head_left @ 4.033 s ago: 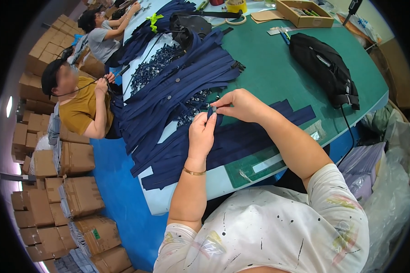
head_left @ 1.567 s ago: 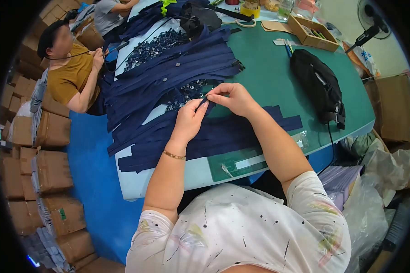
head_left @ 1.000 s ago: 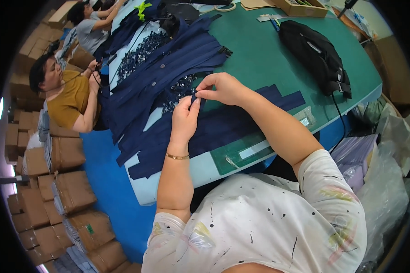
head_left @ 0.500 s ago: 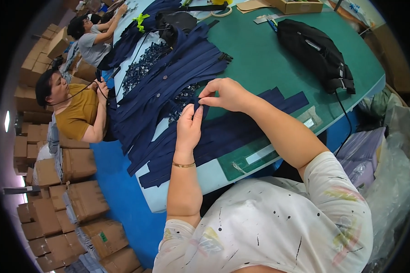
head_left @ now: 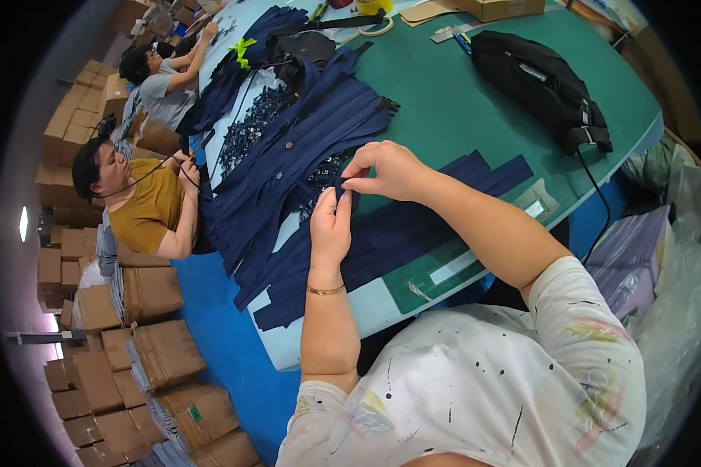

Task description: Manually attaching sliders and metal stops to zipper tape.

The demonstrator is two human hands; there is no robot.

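My left hand (head_left: 331,232) and my right hand (head_left: 389,173) meet over the near side of the table, fingertips pinched on a navy fabric strip (head_left: 339,187). The fingers hide most of the part they hold. Many navy strips (head_left: 288,175) lie fanned out beyond my left hand, with a few small round pieces on top. Beside and partly under them sit heaps of small dark shiny pieces (head_left: 253,124), too small to name. Another row of flat navy strips (head_left: 424,222) lies beneath my wrists.
A black bag (head_left: 533,86) with a cable lies on the green mat (head_left: 424,93). At the far edge are a tape roll (head_left: 376,28) and a cardboard box (head_left: 500,8). Two people (head_left: 144,202) work at the left side, near stacked cartons (head_left: 163,354). Plastic-wrapped bundles (head_left: 627,257) stand at right.
The view has shifted slightly, so the scene sits a little further right. Both hands stay together on the navy strip, with fingertips slightly moved. The nearer person at the left has turned the head.
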